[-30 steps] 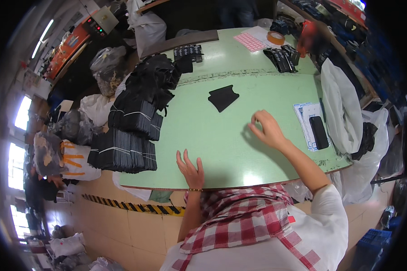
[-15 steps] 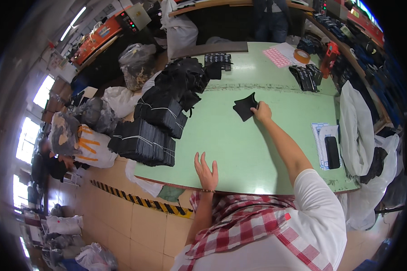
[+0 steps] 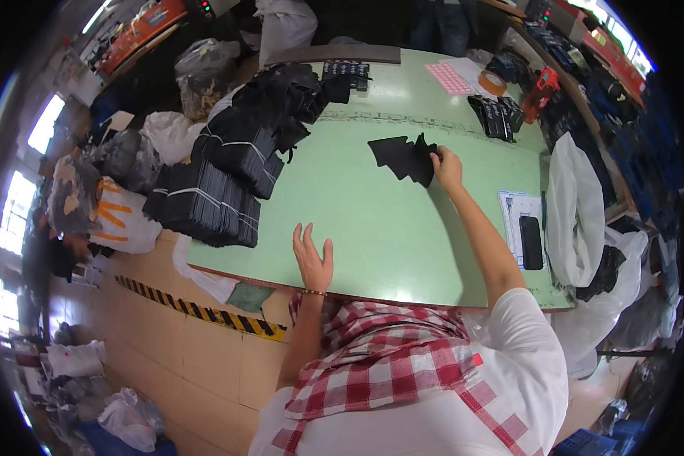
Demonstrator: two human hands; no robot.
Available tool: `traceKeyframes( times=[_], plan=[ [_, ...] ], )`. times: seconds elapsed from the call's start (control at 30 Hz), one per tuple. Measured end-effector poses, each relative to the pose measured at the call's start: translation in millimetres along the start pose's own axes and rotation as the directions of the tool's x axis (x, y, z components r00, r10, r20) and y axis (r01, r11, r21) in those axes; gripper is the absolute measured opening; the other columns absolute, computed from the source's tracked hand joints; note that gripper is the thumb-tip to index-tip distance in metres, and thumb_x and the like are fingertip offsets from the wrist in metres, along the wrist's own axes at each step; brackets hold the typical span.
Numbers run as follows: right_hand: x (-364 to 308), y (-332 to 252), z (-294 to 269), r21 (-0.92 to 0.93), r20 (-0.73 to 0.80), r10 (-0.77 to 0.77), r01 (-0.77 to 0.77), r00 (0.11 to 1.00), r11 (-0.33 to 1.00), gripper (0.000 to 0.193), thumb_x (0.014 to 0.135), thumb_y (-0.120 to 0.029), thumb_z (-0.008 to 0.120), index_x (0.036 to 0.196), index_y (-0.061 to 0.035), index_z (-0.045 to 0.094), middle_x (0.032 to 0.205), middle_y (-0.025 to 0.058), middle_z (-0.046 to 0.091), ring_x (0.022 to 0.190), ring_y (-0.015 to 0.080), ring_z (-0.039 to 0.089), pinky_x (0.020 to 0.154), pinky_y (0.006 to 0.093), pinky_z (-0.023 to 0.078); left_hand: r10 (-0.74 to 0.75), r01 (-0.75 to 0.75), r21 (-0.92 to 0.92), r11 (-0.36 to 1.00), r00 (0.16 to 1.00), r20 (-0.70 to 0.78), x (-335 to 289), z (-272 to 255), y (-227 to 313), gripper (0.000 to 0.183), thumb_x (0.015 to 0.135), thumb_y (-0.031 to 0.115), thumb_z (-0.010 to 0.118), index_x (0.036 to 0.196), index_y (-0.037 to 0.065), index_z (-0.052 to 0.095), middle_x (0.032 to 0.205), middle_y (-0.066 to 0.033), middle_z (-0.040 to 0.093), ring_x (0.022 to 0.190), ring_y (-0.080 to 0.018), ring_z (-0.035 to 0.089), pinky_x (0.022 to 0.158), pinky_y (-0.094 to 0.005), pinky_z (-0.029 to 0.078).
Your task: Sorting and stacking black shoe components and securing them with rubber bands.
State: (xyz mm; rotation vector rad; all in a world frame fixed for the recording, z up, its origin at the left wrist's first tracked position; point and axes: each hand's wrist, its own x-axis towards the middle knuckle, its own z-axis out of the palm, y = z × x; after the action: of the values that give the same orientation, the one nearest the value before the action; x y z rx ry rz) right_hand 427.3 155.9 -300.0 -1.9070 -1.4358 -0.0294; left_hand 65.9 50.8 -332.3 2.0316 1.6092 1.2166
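Observation:
Several flat black pieces (image 3: 401, 157), perhaps fabric, lie overlapped in a fan on the green table (image 3: 342, 220). My right hand (image 3: 449, 169) pinches the right end of this fan, where one piece rises off the tabletop. Over the table's near edge, my left hand (image 3: 312, 263) is open, fingers apart, with nothing in it. To its left sit tied stacks of black pieces (image 3: 202, 199), bound with white string. Behind them another bound stack (image 3: 239, 154) leans close to a loose heap of black pieces (image 3: 281, 102).
Farther right are a roll of orange tape (image 3: 492, 83), folded black items with white print (image 3: 496, 118) and a red bottle (image 3: 540, 94). A black phone (image 3: 531, 243) lies on papers. White bags (image 3: 576, 213) crowd the right edge. Striped floor tape (image 3: 197, 309) runs at lower left.
The small black bunch under my right hand has become a wider fan spreading to the left. My left hand stays open near the table edge. The whole view has shifted a little.

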Motion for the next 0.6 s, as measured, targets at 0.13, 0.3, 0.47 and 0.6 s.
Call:
traceKeyframes(
  times=[0.13, 0.3, 0.47, 0.6],
  plan=[
    [-11.6, -41.5, -30.3, 0.355, 0.212, -0.048, -0.031, 0.976, 0.934, 0.02, 0.09, -0.017, 0.058, 0.104, -0.0019, 0.057, 0.074, 0.0112, 0.063, 0.068, 0.0163, 0.061, 0.066, 0.0289, 0.049, 0.018, -0.02, -0.185, 0.982, 1.0, -0.012, -2.1, 0.2, 6.4, 0.047, 0.093, 0.021, 0.052, 0.132, -0.001, 0.039, 0.138, -0.0242, 0.031, 0.128, -0.0398, 0.033, 0.105, -0.0464, 0.03],
    [-50.2, -107.8, -64.6, 0.78, 0.567, -0.255, -0.412, 0.783, 0.47, 0.018, 0.095, -0.016, 0.054, 0.103, -0.0014, 0.058, 0.086, -0.0027, 0.063, 0.074, 0.004, 0.055, 0.071, 0.0226, 0.047, -0.229, 0.5, -0.84, 0.21, 0.861, 0.455, 8.4, 27.4, 29.1, 0.067, 0.097, 0.053, 0.031, 0.143, 0.005, 0.027, 0.142, -0.0164, 0.036, 0.133, -0.0271, 0.032, 0.111, -0.0403, 0.024],
    [-88.4, -116.4, -56.7, 0.603, 0.612, -0.209, -0.278, 0.763, 0.748, 0.021, 0.092, -0.016, 0.056, 0.104, 0.0014, 0.06, 0.08, 0.0089, 0.066, 0.072, 0.0135, 0.062, 0.067, 0.0289, 0.048, 0.323, 0.627, -0.33, -0.706, 0.699, 0.638, 9.3, 14.4, 65.6, 0.076, 0.091, 0.064, 0.033, 0.143, 0.008, 0.028, 0.145, -0.0182, 0.033, 0.133, -0.0338, 0.033, 0.109, -0.0584, 0.022],
    [-84.7, -88.7, -67.7, 0.376, 0.197, -0.223, 0.136, 0.955, 0.917, 0.02, 0.092, -0.014, 0.054, 0.101, 0.0023, 0.06, 0.084, 0.0209, 0.065, 0.073, 0.0343, 0.065, 0.063, 0.0366, 0.048, 0.134, 0.624, -0.392, -0.676, 0.628, 0.767, 14.6, 3.8, 63.1, 0.074, 0.09, 0.065, 0.032, 0.143, 0.012, 0.03, 0.14, -0.0218, 0.039, 0.128, -0.0389, 0.039, 0.105, -0.0654, 0.023]
  ],
)
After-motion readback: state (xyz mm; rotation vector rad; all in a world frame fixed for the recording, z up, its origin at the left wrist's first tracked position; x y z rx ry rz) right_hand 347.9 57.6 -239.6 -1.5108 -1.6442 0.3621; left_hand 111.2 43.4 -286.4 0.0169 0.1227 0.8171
